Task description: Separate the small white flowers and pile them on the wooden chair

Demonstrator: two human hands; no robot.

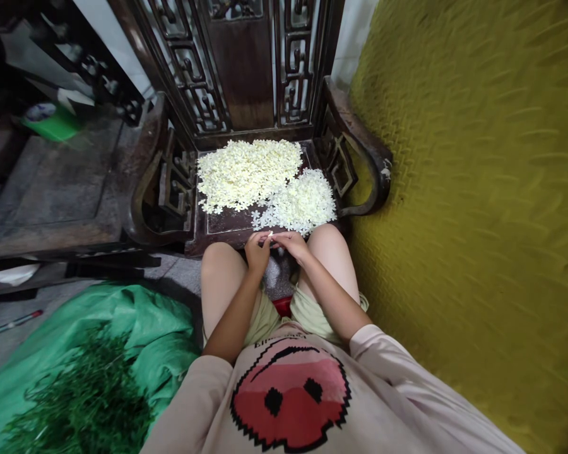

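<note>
My left hand (258,252) and my right hand (291,243) meet above my knees, at the front edge of a dark wooden chair seat (218,238). Between their fingertips is a small white flower (271,234), pinched from both sides. Just beyond my fingers lies a loose heap of whitish flowers (305,200), with single blossoms spread at its left side. Behind it and to the left, a larger, creamier heap of flowers (248,173) covers much of the seat. Some fingers of each hand are too small to make out.
Curved wooden armrests (376,183) flank the seat, below a carved backrest (239,69). A yellow textured panel (468,208) rises close on the right. At left stand a wooden table (61,189) with a green container (52,123), and a green sack (137,309) with leafy greens (89,391).
</note>
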